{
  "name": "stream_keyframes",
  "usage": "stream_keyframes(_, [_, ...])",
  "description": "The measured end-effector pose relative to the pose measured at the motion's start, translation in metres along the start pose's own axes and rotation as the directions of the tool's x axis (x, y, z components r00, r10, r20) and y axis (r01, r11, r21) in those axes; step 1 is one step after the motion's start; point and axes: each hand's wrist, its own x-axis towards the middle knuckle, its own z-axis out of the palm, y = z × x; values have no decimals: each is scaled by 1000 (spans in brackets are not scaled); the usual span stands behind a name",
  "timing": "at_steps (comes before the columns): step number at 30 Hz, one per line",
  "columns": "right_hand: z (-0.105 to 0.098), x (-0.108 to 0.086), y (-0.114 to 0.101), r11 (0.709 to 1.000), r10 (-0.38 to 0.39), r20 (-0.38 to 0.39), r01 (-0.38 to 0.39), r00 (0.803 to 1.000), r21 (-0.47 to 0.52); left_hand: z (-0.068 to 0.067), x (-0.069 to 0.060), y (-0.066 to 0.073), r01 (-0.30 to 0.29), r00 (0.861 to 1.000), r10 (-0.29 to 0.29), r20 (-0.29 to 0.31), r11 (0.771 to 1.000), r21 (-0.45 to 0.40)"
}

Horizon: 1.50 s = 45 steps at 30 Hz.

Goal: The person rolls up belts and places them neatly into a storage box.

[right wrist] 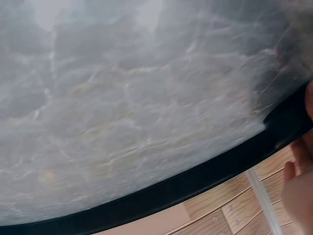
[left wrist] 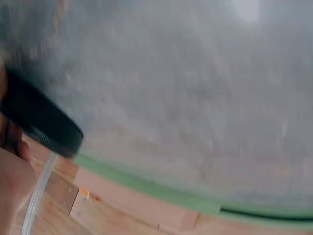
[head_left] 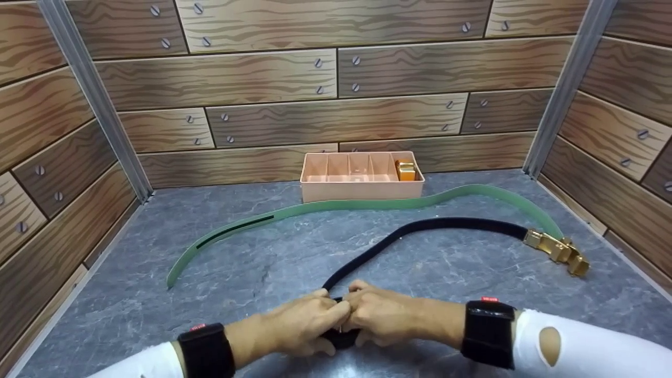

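Note:
A black belt (head_left: 457,223) curves over the grey marbled table from the right side to the front middle, where both hands grip its end part. My left hand (head_left: 310,321) and right hand (head_left: 380,315) meet there with fingers curled. In the left wrist view a black belt section (left wrist: 41,117) projects from the fingers; in the right wrist view a long belt stretch (right wrist: 181,188) runs to the hand. The fingers hide the gripped part. Gold buckles (head_left: 559,251) lie at the far right, where the black and green belts converge.
A green belt (head_left: 362,204) with a dark stripe arcs behind the black one. It passes in front of a pink divided tray (head_left: 362,191), whose right compartment holds orange and gold pieces (head_left: 406,170). Wood-patterned walls (head_left: 273,79) enclose the back and sides.

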Motion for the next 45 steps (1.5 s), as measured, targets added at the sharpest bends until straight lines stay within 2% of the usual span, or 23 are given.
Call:
stream_keyframes(2, [0, 0, 3, 1000, -15, 9, 15, 1000, 20, -1, 1, -1, -36, 999, 35, 18, 999, 37])
stream_keyframes(4, [0, -2, 5, 1000, -22, 21, 22, 1000, 22, 0, 1, 1, -53, 999, 53, 7, 996, 68])
stream_keyframes(6, [0, -3, 5, 1000, -26, 20, 26, 999, 3, 3, 2, 4, -38, 999, 39, -22, 997, 66])
stream_keyframes(9, [1, -5, 3, 998, -35, -5, 35, 999, -43, 5, 4, 9, 22, 999, -21, -50, 1000, 9])
stream_keyframes(12, [2, -6, 1, 998, -41, -43, 39, 998, -44, 3, 5, 9, 45, 999, -45, -28, 999, -6])
stream_keyframes(16, [3, -7, 2, 999, -44, -56, 45, 997, 6, -1, 5, 4, -4, 999, 2, 36, 998, 68])
stream_keyframes(18, [2, -8, 2, 999, -42, -40, 43, 998, 18, 0, 4, 4, -34, 999, 32, 30, 995, 91])
stream_keyframes(21, [2, -9, 1, 999, -30, -15, 30, 999, 19, 5, 4, 7, -30, 999, 33, -32, 997, 72])
stream_keyframes(24, [1, -10, -1, 999, -16, -34, 18, 999, 32, 9, 6, 11, 9, 997, -9, -79, 1000, 10])
stream_keyframes(26, [1, -10, -1, 998, -10, -48, 12, 999, 55, 7, 7, 11, 34, 997, -37, -65, 999, -42])
stream_keyframes(28, [1, -10, -1, 997, -7, -48, 11, 999, 81, 3, 7, 7, 38, 999, -39, -18, 998, -44])
stream_keyframes(30, [-1, -11, 0, 995, -5, -26, 7, 1000, 100, 0, 6, 4, 23, 999, -23, 28, 999, -28])
stream_keyframes(32, [-2, -12, 1, 997, -11, 1, 11, 1000, 79, 0, 6, 3, -11, 999, 11, 47, 1000, 15])
stream_keyframes(33, [-2, -12, 1, 998, -20, 8, 19, 1000, 60, 1, 5, 4, -20, 999, 18, 39, 999, 33])
stream_keyframes(37, [-1, -13, -2, 999, -42, 2, 42, 999, -3, 8, 7, 13, -13, 998, 14, -55, 1000, 19])
stream_keyframes(39, [0, -13, -3, 999, -39, -9, 39, 999, 7, 7, 9, 14, 1, 998, -2, -65, 1000, -9])
stream_keyframes(42, [-1, -13, -1, 998, -30, -3, 30, 1000, 53, 1, 8, 9, -37, 999, 37, -18, 999, 17])
stream_keyframes(45, [-2, -14, -1, 998, -10, 38, 7, 999, 68, -1, 6, 6, -90, 996, 89, 12, 994, 66])
